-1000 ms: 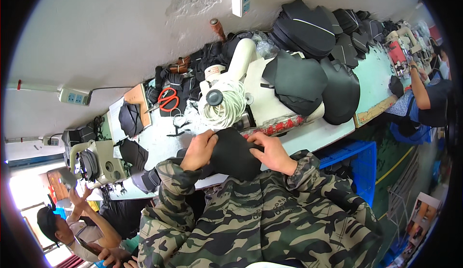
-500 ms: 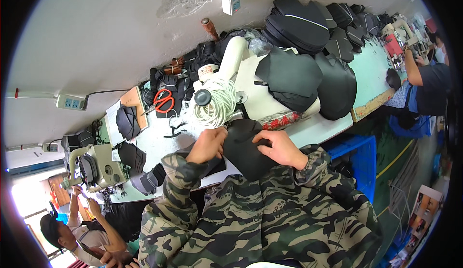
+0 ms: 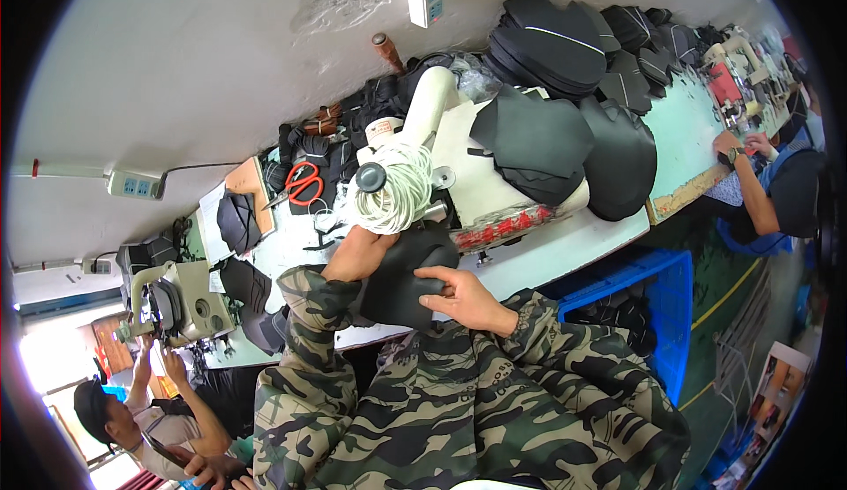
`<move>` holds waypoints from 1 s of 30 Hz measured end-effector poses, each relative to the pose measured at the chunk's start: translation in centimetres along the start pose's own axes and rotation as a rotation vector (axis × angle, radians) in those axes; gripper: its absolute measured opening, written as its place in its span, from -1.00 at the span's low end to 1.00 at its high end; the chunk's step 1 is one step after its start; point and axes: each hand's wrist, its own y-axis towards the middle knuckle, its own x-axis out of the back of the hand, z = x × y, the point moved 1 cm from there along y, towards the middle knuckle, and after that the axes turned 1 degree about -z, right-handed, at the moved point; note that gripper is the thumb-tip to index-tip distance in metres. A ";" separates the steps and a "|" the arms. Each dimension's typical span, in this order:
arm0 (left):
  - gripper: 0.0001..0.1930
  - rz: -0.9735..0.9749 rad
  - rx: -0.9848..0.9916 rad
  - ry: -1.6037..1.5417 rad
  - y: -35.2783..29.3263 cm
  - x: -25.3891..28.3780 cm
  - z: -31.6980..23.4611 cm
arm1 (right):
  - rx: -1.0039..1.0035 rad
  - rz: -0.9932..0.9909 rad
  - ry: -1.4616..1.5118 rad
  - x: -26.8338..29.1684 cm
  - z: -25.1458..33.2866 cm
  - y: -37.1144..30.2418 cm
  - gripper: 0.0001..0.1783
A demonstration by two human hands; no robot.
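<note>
A curved black fabric panel (image 3: 401,283) lies under the head of a cream sewing machine (image 3: 463,159), held by both of my hands. My left hand (image 3: 357,254) grips its left side close to the machine, fingers partly hidden. On the right, my right hand (image 3: 469,299) holds the panel's surface with bent fingers and thumb. A coil of white cord (image 3: 397,192) hangs on the machine just beyond my left hand. Dark flat panels (image 3: 534,142) are stacked on the machine's arm.
Red-handled scissors (image 3: 306,183) lie on the table to the left. Black panels (image 3: 547,44) are piled along the wall. A blue crate (image 3: 678,314) stands at my right. One person (image 3: 168,428) works at a machine on the left, another (image 3: 750,181) at the far right.
Both my hands and the black panel have shifted left and turned, the panel's near end swinging left. The person at the far right has lowered an arm toward the table.
</note>
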 end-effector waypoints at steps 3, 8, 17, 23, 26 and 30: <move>-0.72 0.029 -0.126 0.125 0.8 -0.7 -0.8 | 0.289 -0.258 -0.186 1.2 0.2 -0.9 -0.40; -0.81 -0.041 0.429 -0.323 -0.5 0.4 3.0 | 0.312 -0.757 -0.134 6.2 5.5 -2.1 -0.45; -0.71 -0.015 0.287 0.752 -9.4 -1.2 12.8 | 0.719 -0.831 -1.181 13.0 9.1 0.0 -0.69; -0.80 -0.073 -0.096 0.883 -8.6 -0.8 10.0 | 0.542 -0.403 -0.844 4.9 3.6 -0.1 -0.63; -0.82 0.343 0.098 0.606 -7.4 0.9 5.7 | 0.498 -0.339 -0.818 2.0 3.8 0.7 -0.63; -0.80 0.683 -0.056 0.027 -5.2 2.7 -0.8 | 0.326 0.053 -0.726 0.9 3.3 1.7 -0.65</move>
